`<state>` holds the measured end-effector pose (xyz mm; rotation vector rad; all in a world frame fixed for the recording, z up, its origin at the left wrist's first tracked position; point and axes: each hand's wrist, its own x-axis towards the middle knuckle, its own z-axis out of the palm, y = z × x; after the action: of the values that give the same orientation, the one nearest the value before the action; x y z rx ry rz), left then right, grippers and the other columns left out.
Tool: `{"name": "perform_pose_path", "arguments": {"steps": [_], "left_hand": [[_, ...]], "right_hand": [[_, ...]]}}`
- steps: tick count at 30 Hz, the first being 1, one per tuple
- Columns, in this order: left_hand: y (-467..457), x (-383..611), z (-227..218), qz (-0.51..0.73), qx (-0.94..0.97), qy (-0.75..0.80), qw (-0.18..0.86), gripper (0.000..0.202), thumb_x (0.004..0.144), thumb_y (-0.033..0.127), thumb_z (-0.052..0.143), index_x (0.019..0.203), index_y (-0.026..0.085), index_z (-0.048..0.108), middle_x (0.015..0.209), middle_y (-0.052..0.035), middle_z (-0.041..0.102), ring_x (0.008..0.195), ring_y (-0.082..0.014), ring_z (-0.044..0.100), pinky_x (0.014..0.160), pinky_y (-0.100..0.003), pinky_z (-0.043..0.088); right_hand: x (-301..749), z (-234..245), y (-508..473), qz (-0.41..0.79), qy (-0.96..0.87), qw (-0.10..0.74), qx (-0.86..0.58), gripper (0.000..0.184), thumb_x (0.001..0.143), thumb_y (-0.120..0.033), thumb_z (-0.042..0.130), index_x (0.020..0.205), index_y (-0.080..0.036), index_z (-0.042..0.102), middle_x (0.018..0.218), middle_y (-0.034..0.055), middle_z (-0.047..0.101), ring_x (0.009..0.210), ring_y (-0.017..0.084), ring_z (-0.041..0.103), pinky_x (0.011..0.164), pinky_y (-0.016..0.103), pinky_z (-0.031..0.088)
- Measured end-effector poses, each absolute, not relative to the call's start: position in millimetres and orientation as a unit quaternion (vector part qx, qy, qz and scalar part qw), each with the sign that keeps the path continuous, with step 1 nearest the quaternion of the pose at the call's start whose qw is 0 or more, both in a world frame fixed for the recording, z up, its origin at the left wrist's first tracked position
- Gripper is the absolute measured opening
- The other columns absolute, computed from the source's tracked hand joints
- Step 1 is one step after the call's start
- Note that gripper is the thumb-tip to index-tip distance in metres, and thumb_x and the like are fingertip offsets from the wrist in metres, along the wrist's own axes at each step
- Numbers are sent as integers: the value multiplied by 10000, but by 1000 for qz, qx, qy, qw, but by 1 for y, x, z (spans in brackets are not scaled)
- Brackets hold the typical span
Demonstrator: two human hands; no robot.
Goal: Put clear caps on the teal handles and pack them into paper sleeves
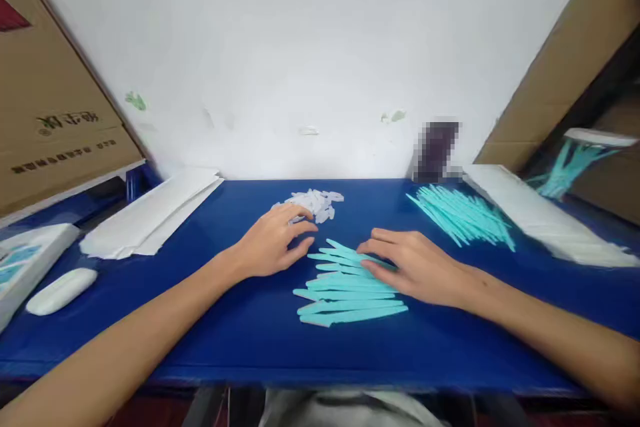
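A row of slim turquoise sticks (345,285), shaped like eyebrow razors, lies fanned out in front of me on the blue table. My right hand (413,260) rests over their right ends, its fingers bent and apart, touching the upper sticks. Whether it pinches one does not show. Just left of the row, my left hand (275,240) hovers with thumb and fingers spread and nothing between them. Partly behind its fingers is a heap of small translucent white pieces (323,203), perhaps caps.
A bigger pile of turquoise sticks (457,213) lies at the back right, beside long white sheets (550,217). More white sheets (155,213), a white oval object (63,291) and a white box (30,260) are at the left. Cardboard (60,93) and a white wall (310,60) bound the table.
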<state>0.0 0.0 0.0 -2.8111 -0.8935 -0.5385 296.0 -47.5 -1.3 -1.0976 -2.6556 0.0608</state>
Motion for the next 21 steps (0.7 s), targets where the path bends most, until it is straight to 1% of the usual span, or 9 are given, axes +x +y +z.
{"name": "perform_pose_path", "arguments": {"steps": [3,7,13,15,17,19,21], "left_hand": [[12,-11,6,-154,-925,-337,81,337,1006,347,440,1164,178,686,1220,-125,606,1101,-272,560,939,-433,446],[24,-32,20,-93,-928,-354,62,314,965,378,512,1127,208,720,1203,-111,608,1086,-279,550,933,-426,432],[24,-53,35,-70,-916,-395,15,280,886,406,618,1071,243,751,1132,-73,609,991,-243,570,866,-359,429],[22,-51,33,-57,-919,-390,-4,258,885,399,628,1058,253,754,1091,-62,617,965,-231,577,837,-340,428],[21,-48,30,-47,-923,-382,-18,217,911,359,607,1027,256,759,1036,-52,630,930,-215,585,810,-323,426],[20,-45,27,-46,-925,-377,-24,204,937,313,578,1004,254,762,996,-46,642,909,-203,591,788,-309,423],[20,-42,24,-50,-927,-371,-21,209,952,286,564,1006,250,762,985,-46,650,905,-200,595,773,-302,423]], "right_hand": [[297,-3,-39,29,-908,110,-403,396,1036,-416,398,1195,-179,672,995,72,640,719,161,614,640,310,432],[299,-2,-33,65,-899,98,-423,365,1020,-422,438,1182,-213,690,989,62,637,737,164,616,639,306,438],[305,-4,-23,96,-880,121,-450,309,1006,-393,461,1085,-231,711,990,67,649,793,183,619,683,322,449],[307,-5,-19,102,-875,126,-455,282,1000,-385,472,1032,-228,703,957,58,648,801,185,612,692,328,447],[308,-5,-17,99,-874,131,-458,254,996,-366,475,990,-220,682,937,52,647,796,185,604,699,336,446],[308,-5,-17,84,-875,143,-455,229,993,-342,473,949,-213,657,941,54,654,831,198,601,754,361,454],[308,-4,-18,61,-876,166,-448,207,986,-323,482,916,-213,643,972,65,672,941,232,604,854,412,449]]}}
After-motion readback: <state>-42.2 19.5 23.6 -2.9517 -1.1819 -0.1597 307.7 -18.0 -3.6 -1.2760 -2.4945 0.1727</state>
